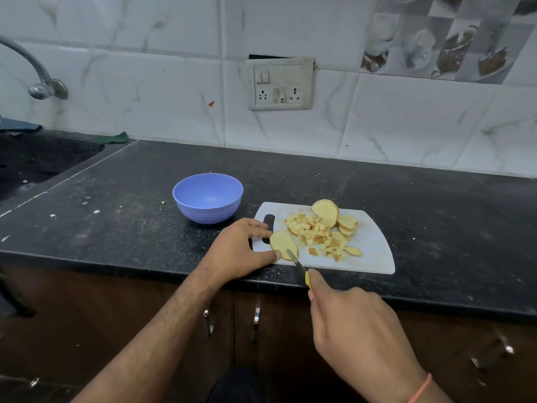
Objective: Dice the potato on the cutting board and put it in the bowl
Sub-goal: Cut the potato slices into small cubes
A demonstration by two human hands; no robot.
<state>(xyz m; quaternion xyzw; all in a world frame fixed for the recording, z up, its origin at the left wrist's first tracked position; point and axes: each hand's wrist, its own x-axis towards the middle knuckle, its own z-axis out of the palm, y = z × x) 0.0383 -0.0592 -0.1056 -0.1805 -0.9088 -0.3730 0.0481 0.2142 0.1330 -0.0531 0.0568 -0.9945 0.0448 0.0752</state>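
A pale oval potato slice [283, 244] lies flat at the near left of the white plastic cutting board [372, 251], pinched by left hand [241, 251]; right hand [348, 324] grips a yellow-handled knife [297, 264] whose tip rests on it, diced pieces [316, 234] beside, blue plastic bowl [208, 197] to the left

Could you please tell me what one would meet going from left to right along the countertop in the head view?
Sink → blue bowl → left hand → potato slice being held → diced potato pile → stacked uncut slices → right edge of the cutting board.
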